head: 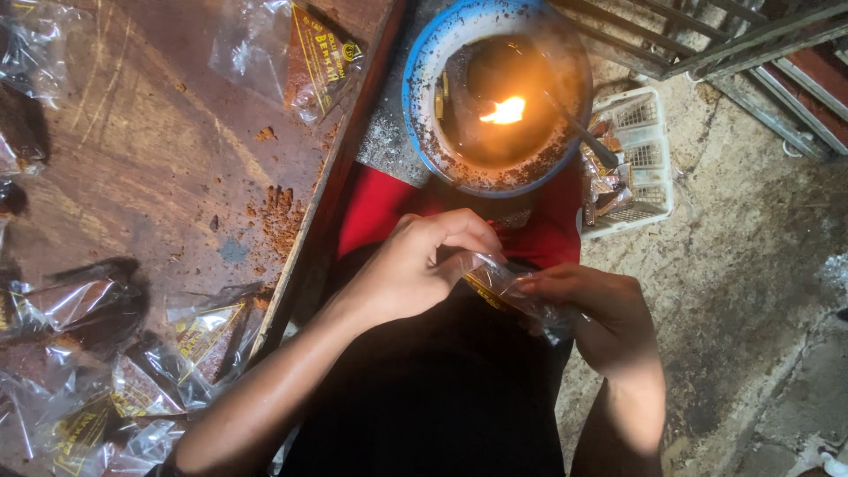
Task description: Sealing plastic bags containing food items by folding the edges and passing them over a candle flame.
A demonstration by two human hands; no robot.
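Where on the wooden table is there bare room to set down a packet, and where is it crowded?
Free: the middle of the wooden table, between the upper packet and the brown crumbs. Crowded: the lower left corner, heaped with plastic packets. Both hands hold a clear packet.

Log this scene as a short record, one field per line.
left hand: pinches one end of the clear pouch
right hand: grips the pouch's other end
flame: burns in the blue-rimmed bowl ahead of the hands
white basket: right of the bowl, holds packets
wooden table: at left, strewn with pouches and brown crumbs
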